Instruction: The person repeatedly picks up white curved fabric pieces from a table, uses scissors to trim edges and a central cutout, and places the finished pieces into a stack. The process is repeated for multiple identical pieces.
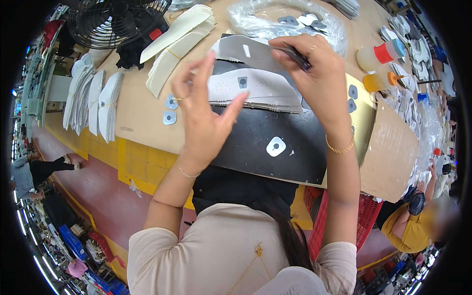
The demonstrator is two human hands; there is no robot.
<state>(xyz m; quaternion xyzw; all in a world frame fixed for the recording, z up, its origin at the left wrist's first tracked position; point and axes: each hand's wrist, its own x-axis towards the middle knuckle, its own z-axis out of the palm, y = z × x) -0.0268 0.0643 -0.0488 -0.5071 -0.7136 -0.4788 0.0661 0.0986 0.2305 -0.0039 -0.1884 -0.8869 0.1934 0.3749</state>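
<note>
My right hand [317, 73] is closed around a dark, slim pen-like tool [298, 58]. Its fingertips also meet the right end of a curved grey panel [253, 53] with a white slot, raised over the work. My left hand [204, 120] has its fingers spread at the left of the panels, slightly blurred, with nothing seen in it. Below the grey panel lies a stack of curved white panels [265, 86] with tiny holes; the top one bears a small grey patch [243, 82]. A black mat [241, 142] lies underneath, with a loose white patch [276, 146] on it.
Left of the mat are small patches [169, 117] and banded panel stacks [110, 105]. A black fan [115, 22] stands at the far left. Clear plastic [241, 17] lies at the back. Two bottles, one red-banded [381, 53] and one orange-capped [378, 81], stand right.
</note>
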